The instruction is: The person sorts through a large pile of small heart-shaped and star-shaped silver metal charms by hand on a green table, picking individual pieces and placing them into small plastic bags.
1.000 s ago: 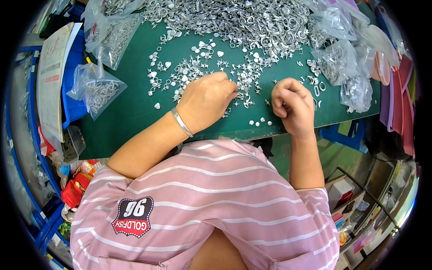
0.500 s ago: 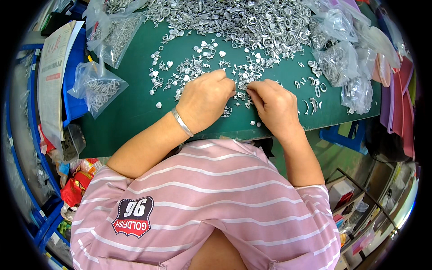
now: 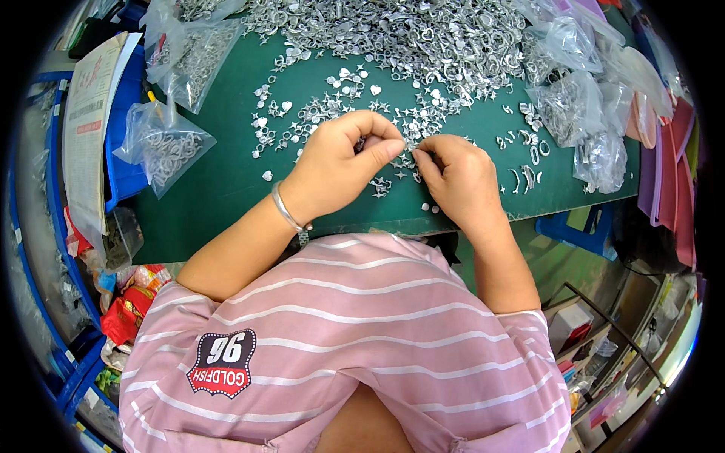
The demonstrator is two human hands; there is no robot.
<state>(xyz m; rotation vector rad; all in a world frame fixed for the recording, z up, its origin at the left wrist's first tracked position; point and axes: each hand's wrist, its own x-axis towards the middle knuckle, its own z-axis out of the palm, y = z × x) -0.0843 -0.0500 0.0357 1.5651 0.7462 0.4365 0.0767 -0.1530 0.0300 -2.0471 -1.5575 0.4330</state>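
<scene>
Small silvery metal charms, among them stars, hearts and rings, lie scattered over the green tabletop. My left hand, with a silver bangle at its wrist, is curled above them, thumb and forefinger pinched together at its right side. What the pinch holds, if anything, is too small to make out. Close by on the right, my right hand is also pinched, its fingertips at the edge of the charms. Its fingers hide whatever they grip. A small cluster of star charms lies between the hands, toward me.
A large heap of metal pieces covers the table's far side. Clear plastic bags of parts lie at left, with more bags at right. Curved pieces sit right of my right hand. A blue bin holds a newspaper.
My left hand has turned so that its thumb and forefinger now show, pinched near the right hand. The bangle has shifted slightly left. My right hand has barely moved.
</scene>
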